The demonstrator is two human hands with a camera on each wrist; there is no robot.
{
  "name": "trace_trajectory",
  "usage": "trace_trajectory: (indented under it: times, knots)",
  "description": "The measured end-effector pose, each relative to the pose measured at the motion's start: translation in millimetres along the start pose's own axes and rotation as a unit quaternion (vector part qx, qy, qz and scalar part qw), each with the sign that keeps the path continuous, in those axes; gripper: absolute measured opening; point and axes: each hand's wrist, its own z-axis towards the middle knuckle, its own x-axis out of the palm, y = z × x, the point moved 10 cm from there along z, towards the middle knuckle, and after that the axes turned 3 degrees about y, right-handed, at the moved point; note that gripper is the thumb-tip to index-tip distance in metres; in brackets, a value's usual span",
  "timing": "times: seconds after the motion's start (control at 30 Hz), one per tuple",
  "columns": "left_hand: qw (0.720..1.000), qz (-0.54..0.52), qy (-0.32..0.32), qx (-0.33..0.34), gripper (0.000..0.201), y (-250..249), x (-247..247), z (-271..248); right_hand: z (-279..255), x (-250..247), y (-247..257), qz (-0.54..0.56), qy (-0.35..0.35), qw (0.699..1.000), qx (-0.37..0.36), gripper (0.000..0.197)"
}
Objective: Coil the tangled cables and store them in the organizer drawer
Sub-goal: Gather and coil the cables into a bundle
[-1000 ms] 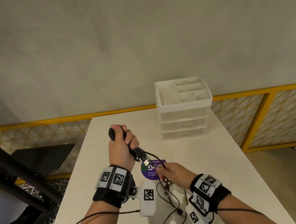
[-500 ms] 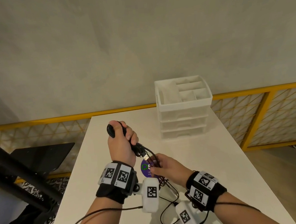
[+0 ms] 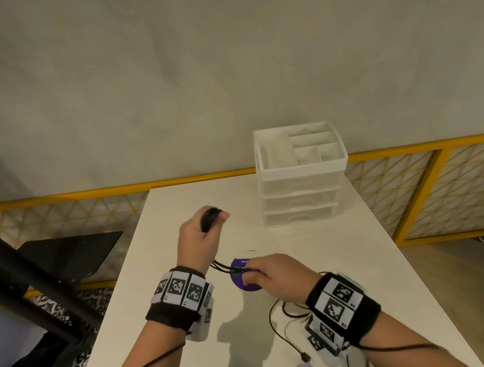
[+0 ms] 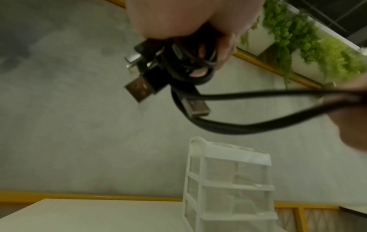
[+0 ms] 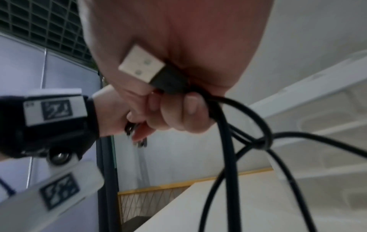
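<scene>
Since earlier frame, right hand [image 3: 269, 275] moved toward left hand [image 3: 199, 246]. Both grip cables [image 4: 228, 125]: left holds coiled bundle, right pinches strands. Coiling step; next, wrap slack trailing behind right hand.

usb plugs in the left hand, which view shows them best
The left wrist view: the USB plugs stick out of the left hand, close and unobstructed. The head view hides them behind that hand; the right wrist view shows only dark blurred bits there.
</scene>
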Motion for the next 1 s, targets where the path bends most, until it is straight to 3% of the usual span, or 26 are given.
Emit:
trace_trajectory:
  times: [0.17,0.4,0.57,0.63,0.8,0.9,1.0]
  knots:
    - [0.993,-0.015,0.11,-0.047,0.021,20,32,-5,2,-35,8,0.024,-0.05,0.998,-0.018,0.026]
    - [0.962,-0.133,0.17,-0.166,0.031,37,65,-27,6,-47,9,0.11,-0.099,0.988,-0.04,0.01]
    - [0.955,-0.147,0.199,-0.16,0.01,39,74,-33,7,-65,-8,0.166,-0.168,0.972,-0.024,0.023]
    - [0.953,-0.168,0.184,-0.17,0.007,38,70,-32,8,-68,-15,0.179,-0.16,0.97,-0.02,0.024]
    - [0.955,-0.232,0.073,-0.169,0.006,27,39,-16,7,-56,-41,0.195,-0.124,0.973,0.005,0.016]
    - [0.95,-0.255,0.065,-0.166,0.005,22,32,-10,7,-45,-51,0.187,-0.124,0.974,0.014,0.007]
    - [0.957,-0.233,0.052,-0.167,0.003,23,26,-7,5,-49,-60,0.214,-0.152,0.965,0.026,0.017]
